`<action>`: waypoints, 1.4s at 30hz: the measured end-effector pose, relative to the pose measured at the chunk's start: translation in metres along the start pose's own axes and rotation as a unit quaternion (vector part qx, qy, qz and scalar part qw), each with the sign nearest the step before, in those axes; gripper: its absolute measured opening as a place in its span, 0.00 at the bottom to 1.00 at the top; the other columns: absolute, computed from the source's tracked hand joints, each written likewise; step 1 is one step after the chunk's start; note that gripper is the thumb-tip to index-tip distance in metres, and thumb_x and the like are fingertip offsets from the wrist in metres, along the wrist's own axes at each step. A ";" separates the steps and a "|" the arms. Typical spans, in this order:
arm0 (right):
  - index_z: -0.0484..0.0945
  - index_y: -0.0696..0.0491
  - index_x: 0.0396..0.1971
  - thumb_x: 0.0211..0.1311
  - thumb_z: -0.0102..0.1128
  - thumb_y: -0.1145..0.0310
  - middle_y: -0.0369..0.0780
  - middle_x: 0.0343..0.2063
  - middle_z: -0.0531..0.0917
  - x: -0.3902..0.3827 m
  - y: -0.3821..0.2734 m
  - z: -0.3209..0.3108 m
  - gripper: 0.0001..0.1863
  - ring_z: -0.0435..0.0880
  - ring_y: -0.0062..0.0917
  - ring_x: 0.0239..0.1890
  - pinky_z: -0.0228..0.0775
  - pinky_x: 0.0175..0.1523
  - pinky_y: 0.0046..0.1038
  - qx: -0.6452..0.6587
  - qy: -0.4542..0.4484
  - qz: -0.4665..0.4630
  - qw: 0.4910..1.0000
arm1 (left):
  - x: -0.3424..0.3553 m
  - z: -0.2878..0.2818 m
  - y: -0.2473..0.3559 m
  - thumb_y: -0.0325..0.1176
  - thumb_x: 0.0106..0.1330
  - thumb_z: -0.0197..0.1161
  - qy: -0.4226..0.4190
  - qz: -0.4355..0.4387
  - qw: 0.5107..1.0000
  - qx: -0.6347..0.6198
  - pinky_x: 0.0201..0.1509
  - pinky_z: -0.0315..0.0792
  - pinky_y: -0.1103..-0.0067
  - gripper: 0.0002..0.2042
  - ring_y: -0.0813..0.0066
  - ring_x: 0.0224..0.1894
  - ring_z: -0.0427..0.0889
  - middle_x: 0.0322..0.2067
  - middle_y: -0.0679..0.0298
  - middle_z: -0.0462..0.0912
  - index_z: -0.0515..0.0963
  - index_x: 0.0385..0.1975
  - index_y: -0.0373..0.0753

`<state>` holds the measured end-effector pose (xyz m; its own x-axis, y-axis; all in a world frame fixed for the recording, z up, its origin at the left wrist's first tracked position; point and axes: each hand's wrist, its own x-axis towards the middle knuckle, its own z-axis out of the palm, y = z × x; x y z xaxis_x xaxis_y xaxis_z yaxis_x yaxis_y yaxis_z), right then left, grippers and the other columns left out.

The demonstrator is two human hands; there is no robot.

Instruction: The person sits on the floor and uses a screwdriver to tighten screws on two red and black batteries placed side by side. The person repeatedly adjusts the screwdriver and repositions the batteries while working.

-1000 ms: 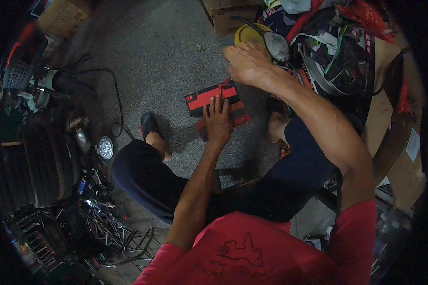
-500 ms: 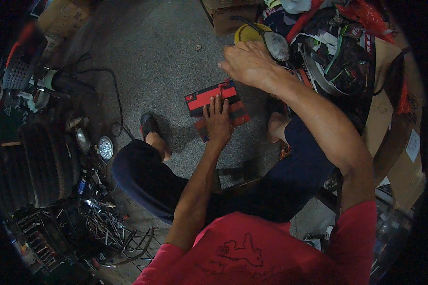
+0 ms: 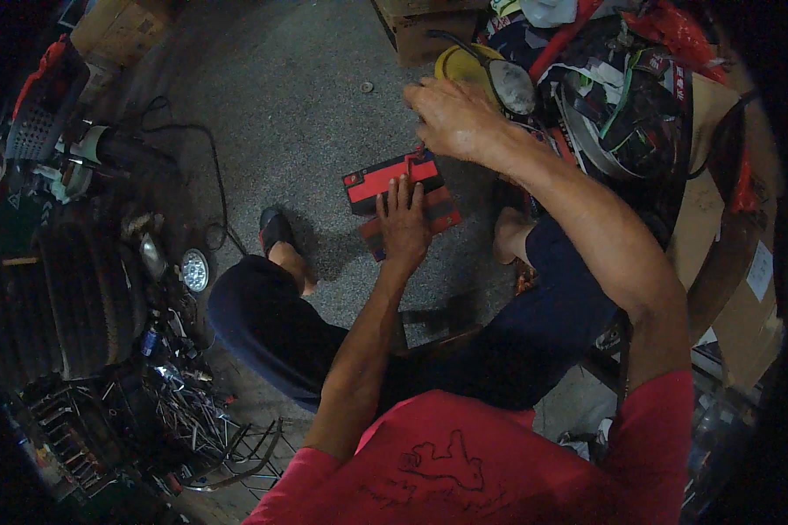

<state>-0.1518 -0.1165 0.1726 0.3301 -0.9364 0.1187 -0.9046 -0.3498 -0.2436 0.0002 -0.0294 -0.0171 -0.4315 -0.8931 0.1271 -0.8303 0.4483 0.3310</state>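
On the floor between my feet sits a red and black box (image 3: 381,181), shaped like a battery. A second red and black piece (image 3: 442,208) lies against its near side, partly under my wrist. My left hand (image 3: 403,219) is open, with its stretched fingers lying on the near edge of the box's red top. Just beyond the box's far right corner, my right hand (image 3: 455,118) is raised with its fingers curled closed. What it holds, if anything, is hidden. A thin red part (image 3: 413,162) shows at the box's top right, below that hand.
Black tires (image 3: 70,297) and a heap of metal rods (image 3: 193,407) lie on the left. A dark cable (image 3: 214,175) runs across the floor. On the right, a cardboard box (image 3: 709,219) stands beside cluttered bags and a yellow round object (image 3: 464,66).
My right hand has shifted and turned slightly at the far right corner of the box. The left hand stays on the box, which has barely moved.
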 end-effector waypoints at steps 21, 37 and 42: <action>0.72 0.59 0.38 0.54 0.57 0.63 0.51 0.35 0.80 0.004 -0.010 -0.015 0.17 0.78 0.47 0.41 0.69 0.46 0.45 -0.006 -0.085 0.056 0.995 | -0.002 0.001 -0.002 0.30 0.53 0.59 0.006 -0.005 1.000 -0.022 0.67 0.44 0.54 0.28 0.53 0.68 0.51 0.64 0.51 0.56 0.65 0.58 0.38; 0.73 0.60 0.34 0.54 0.55 0.65 0.52 0.31 0.79 0.002 0.003 -0.006 0.13 0.77 0.46 0.41 0.68 0.46 0.43 0.005 -0.038 0.020 0.999 | 0.000 0.004 -0.001 0.32 0.55 0.59 0.011 -0.008 1.000 -0.008 0.67 0.44 0.54 0.26 0.53 0.67 0.52 0.63 0.51 0.58 0.66 0.56 0.38; 0.73 0.59 0.34 0.56 0.55 0.59 0.51 0.32 0.79 0.005 -0.007 -0.017 0.16 0.78 0.45 0.41 0.68 0.46 0.42 -0.012 -0.093 0.090 0.992 | 0.000 -0.001 0.001 0.32 0.55 0.58 0.001 -0.007 1.000 -0.016 0.67 0.44 0.54 0.26 0.52 0.67 0.53 0.63 0.50 0.58 0.67 0.56 0.38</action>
<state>-0.1484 -0.1179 0.1917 0.2051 -0.9732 -0.1038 -0.9587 -0.1784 -0.2215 -0.0003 -0.0285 -0.0154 -0.4189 -0.8997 0.1230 -0.8247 0.4336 0.3632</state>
